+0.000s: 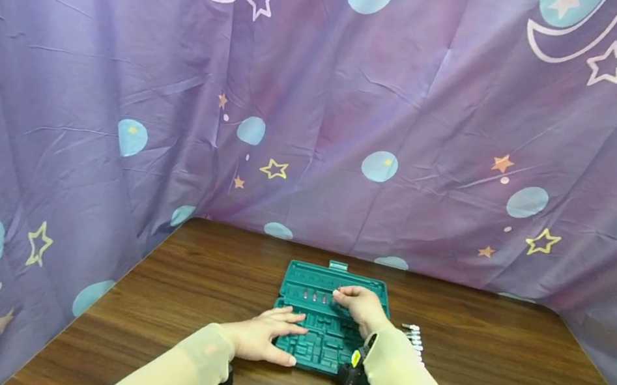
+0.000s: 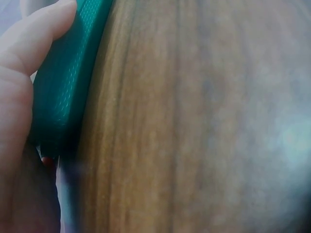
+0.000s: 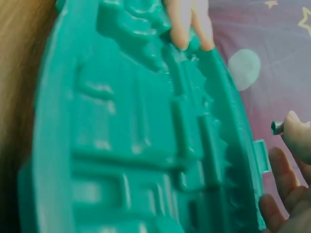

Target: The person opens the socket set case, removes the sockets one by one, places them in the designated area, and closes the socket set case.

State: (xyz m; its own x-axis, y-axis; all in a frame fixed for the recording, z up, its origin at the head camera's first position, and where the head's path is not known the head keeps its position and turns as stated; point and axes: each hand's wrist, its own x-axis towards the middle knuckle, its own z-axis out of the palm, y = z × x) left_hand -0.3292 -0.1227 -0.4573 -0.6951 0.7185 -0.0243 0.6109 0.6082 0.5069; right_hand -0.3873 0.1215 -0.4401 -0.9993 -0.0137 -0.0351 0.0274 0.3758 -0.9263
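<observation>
An open green plastic tool case (image 1: 322,347) lies on the table, its lid folded back on the far side. My left hand (image 1: 265,334) rests at the case's left front corner with fingers spread; in the left wrist view its thumb (image 2: 41,31) lies along the textured outer wall. My right hand (image 1: 360,306) is over the lid part and pinches a small metal socket (image 3: 277,127) with a hollow end between thumb and fingertips. Beside it, several small shiny pieces (image 1: 314,296) stand in a row in the case. The moulded slots (image 3: 141,111) nearer me look bare.
To the right of the case, several silvery sockets (image 1: 414,342) lie in a row on the brown wooden table (image 1: 496,370), partly behind the right sleeve (image 1: 407,377). A purple curtain (image 1: 318,121) with stars and moons hangs behind the table and along its left side.
</observation>
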